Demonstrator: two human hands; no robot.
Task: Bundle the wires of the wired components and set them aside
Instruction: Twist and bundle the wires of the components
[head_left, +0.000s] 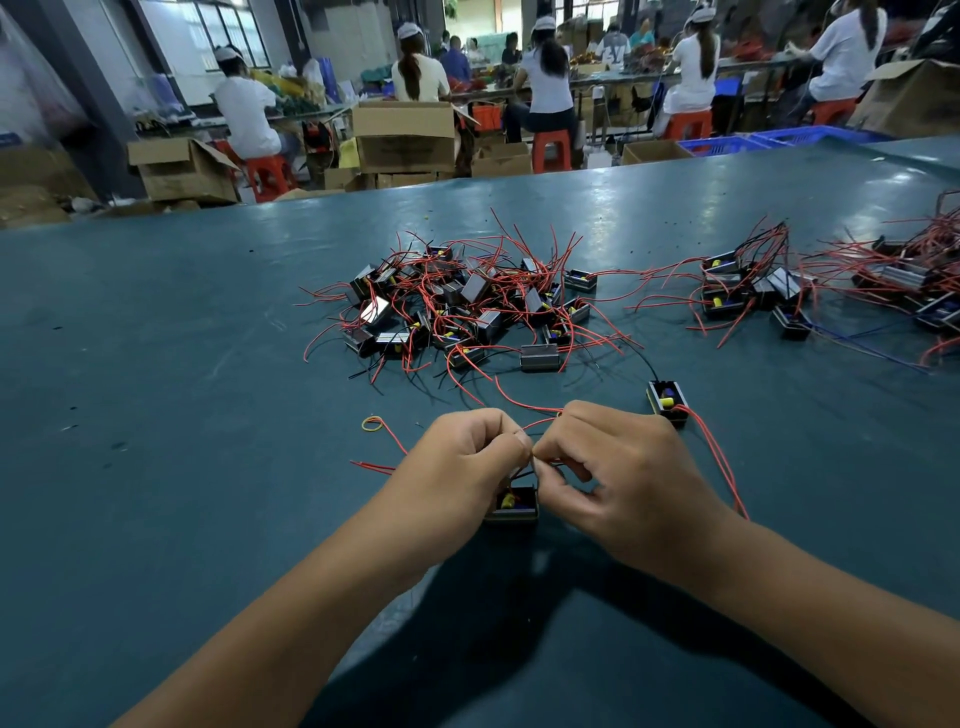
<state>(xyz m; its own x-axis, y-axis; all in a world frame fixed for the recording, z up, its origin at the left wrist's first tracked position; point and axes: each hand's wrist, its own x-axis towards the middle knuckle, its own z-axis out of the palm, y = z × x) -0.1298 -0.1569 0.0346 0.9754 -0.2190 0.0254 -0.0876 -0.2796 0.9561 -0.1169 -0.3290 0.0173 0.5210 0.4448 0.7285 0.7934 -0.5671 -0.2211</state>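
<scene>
Both hands meet near the front of the dark teal tabletop (156, 338). The left hand (457, 462) has its fingers curled, its grip pinching thin red and black wires (524, 470) that rise from a small black component (511, 505) sitting on the tabletop just under the fingers. The open top of that little housing shows a yellow part and a blue part inside. The right hand (618, 467) faces it, thumb and forefinger pressed together on the same wires right beside the left fingertips; a red strand runs out over the right knuckles.

Just beyond the right hand lies a second component (667, 402), also an open black casing with yellow and blue parts in it, its red leads (722, 462) trailing back along the right wrist. A yellow rubber band (372, 424) lies flat to the left of the hands, apart from them.

Farther back in the middle sits a loose pile of components (462, 306), their red wires splayed in every direction. To the right is a smaller cluster (748, 293), and another heap (914, 275) lies at the right edge.

Behind the tabletop stand open cardboard boxes (405, 135); their contents cannot be made out. A blue plastic crate (779, 139) sits to the right, and seated workers (545, 78) face away on red stools (550, 148).
</scene>
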